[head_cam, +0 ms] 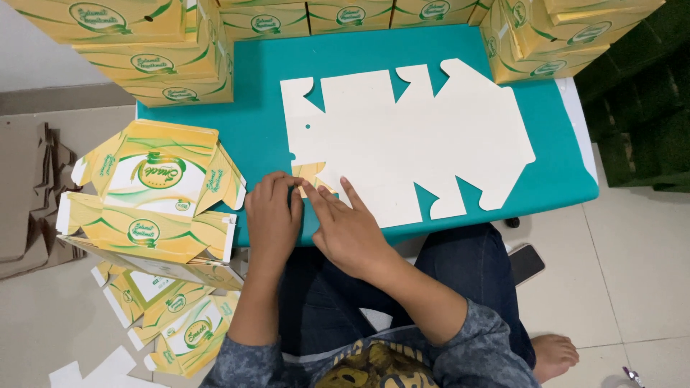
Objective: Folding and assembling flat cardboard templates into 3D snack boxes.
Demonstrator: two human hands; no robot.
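A flat die-cut box blank (417, 140) lies plain white side up on the teal table (259, 136). Its near-left flap (310, 174) is folded over and shows yellow print. My left hand (273, 219) pinches that flap at the table's near edge. My right hand (345, 226) presses flat on the blank just beside it, fingers spread toward the fold.
Folded yellow-and-green boxes are stacked at the back left (158, 57), along the back (345, 16) and at the back right (553, 36). A pile of flat printed blanks (154, 208) sits to my left, more lie on the floor (176, 327). A dark phone (526, 263) lies on the floor.
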